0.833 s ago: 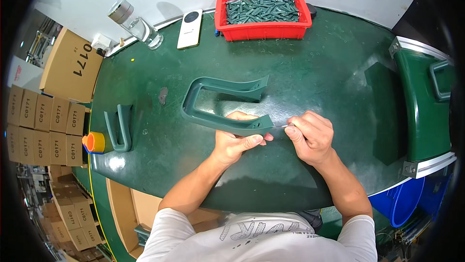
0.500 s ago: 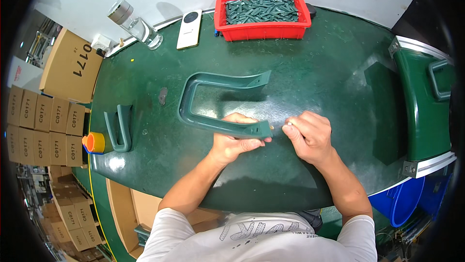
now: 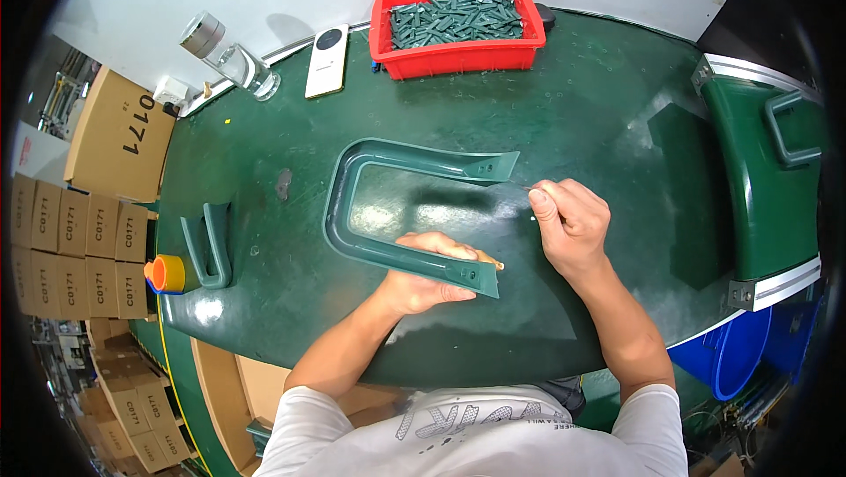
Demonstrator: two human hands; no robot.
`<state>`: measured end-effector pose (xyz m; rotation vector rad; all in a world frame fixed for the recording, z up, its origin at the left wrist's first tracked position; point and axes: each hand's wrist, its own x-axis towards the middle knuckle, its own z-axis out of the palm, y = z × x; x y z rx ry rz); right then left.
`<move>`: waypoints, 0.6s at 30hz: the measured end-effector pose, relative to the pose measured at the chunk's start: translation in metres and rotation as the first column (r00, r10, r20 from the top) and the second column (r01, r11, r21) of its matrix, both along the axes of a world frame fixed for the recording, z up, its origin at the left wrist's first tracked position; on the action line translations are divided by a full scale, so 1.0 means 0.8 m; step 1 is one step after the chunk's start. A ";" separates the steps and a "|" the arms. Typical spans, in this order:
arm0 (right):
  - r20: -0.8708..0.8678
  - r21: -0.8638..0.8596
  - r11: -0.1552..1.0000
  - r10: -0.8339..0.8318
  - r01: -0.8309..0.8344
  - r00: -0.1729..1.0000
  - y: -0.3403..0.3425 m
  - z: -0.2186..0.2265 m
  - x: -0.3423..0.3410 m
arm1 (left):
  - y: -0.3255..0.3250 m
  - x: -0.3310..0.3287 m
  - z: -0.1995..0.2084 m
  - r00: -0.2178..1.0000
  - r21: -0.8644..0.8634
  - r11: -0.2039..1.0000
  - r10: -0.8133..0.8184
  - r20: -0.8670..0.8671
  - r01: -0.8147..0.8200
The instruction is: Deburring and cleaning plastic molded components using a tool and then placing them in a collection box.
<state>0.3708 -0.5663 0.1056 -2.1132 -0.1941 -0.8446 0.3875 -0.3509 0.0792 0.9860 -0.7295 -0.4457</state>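
Observation:
My left hand (image 3: 423, 270) is wrapped around the near arm of a green U-shaped plastic handle (image 3: 352, 228), close to its end. The handle's bend points left and both flared ends, each with small holes, point right. A small yellowish piece (image 3: 490, 259) shows beside my left fingers at the near end; its kind is unclear. My right hand (image 3: 575, 221) is closed in a pinch just right of the handle's far end. Something thin and dark may show at its thumb tip, too small to name. A tiny white speck appears just below that thumb.
A red bin (image 3: 463, 61) full of small green strips stands at the back, beside a phone (image 3: 327, 61) and a glass bottle (image 3: 247, 71). Another green handle (image 3: 216, 248) and an orange tape roll (image 3: 169, 273) sit left. A green curved panel (image 3: 762, 186) stands right, near a blue bin (image 3: 724, 358).
My left hand has tilted the handle, its near end now lower and nearer me. My right hand has moved up toward the far end, still closed. The view has shifted slightly.

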 end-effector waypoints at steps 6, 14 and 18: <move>-0.008 -0.031 1.000 0.004 -0.004 1.000 0.000 -0.001 0.001 | 0.002 0.000 0.001 1.000 0.003 1.000 -0.009 -0.002 0.009; 0.019 -0.047 0.999 -0.014 0.014 1.000 0.000 -0.002 0.002 | -0.001 -0.001 0.008 1.000 -0.006 1.000 -0.008 -0.009 0.008; 0.063 -0.038 0.998 -0.040 0.043 0.997 0.001 -0.002 0.003 | -0.001 -0.004 0.008 0.999 -0.023 0.999 -0.036 -0.035 0.036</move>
